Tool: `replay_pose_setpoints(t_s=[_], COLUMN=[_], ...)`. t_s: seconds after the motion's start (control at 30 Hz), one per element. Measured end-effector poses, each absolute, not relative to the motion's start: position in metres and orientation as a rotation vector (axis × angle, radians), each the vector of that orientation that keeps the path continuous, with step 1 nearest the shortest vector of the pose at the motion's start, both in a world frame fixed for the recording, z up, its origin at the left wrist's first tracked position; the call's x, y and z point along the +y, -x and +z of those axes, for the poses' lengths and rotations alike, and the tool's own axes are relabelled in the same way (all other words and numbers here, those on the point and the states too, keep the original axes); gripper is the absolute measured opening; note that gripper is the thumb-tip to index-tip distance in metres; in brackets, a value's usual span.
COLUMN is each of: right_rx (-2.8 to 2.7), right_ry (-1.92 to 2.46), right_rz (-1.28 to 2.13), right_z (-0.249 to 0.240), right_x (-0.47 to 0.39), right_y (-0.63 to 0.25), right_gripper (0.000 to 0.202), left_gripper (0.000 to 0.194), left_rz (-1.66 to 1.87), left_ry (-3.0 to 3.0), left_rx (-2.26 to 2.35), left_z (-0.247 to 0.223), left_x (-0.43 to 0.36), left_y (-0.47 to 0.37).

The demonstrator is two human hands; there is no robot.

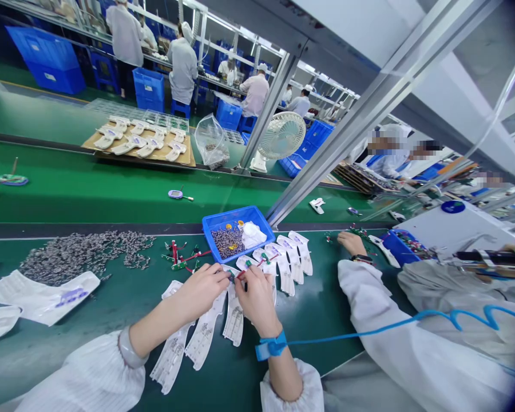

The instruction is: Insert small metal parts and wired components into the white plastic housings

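My left hand (pixel 203 290) and my right hand (pixel 256 293) meet over a row of white plastic shells (pixel 234 320), just in front of a blue tray (pixel 212 243). The fingers of my right hand pinch a small red part (pixel 241 274). My left fingertips are closed at a small dark piece beside it, too small to name. More white shells (pixel 300 252) continue the row to the right. Small green boards with red parts (pixel 178 260) lie left of the tray. The tray holds small metal parts, yellow bits and a white bag.
A pile of metal parts (pixel 86 254) and white shells (pixel 43 297) lie at the left. A co-worker's hand (pixel 352 243) is at the right, near a blue bin (pixel 397 249). A metal post (pixel 309 177) slants beyond the tray. A blue coiled cord (pixel 369 332) runs right from my wrist.
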State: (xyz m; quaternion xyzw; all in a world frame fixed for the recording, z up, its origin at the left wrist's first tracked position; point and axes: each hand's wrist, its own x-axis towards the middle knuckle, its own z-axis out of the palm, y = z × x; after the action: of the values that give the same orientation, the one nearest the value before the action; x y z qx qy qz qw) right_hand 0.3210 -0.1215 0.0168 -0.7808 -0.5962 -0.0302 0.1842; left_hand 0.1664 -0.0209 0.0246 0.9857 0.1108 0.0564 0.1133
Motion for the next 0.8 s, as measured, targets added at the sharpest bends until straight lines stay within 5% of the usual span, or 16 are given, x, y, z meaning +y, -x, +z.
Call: replay_pose_setpoints(t_s=[0.2,0.43,0.8], right_rx=[-1.632,-1.569,-1.601], right_ry=[2.163,2.114,2.055], right_rz=[0.000,0.068,0.082], right_z=[0.022,0.035,0.047], right_x=[-0.125,-0.144,-0.172], right_y=[-0.324,-0.331,-0.325], right_gripper=[0.013,0.024,0.036], left_gripper=[0.027,0.019,0.014], left_rz=[0.330,0.450,0.689], left_ry=[-2.889,-2.667,-2.284], left_rx=[0.349,1.019,1.000], left_z=[0.033,0.042,0.028], left_x=[-0.019,0.022,0.047], left_y=[-0.150,-0.130,-0.145])
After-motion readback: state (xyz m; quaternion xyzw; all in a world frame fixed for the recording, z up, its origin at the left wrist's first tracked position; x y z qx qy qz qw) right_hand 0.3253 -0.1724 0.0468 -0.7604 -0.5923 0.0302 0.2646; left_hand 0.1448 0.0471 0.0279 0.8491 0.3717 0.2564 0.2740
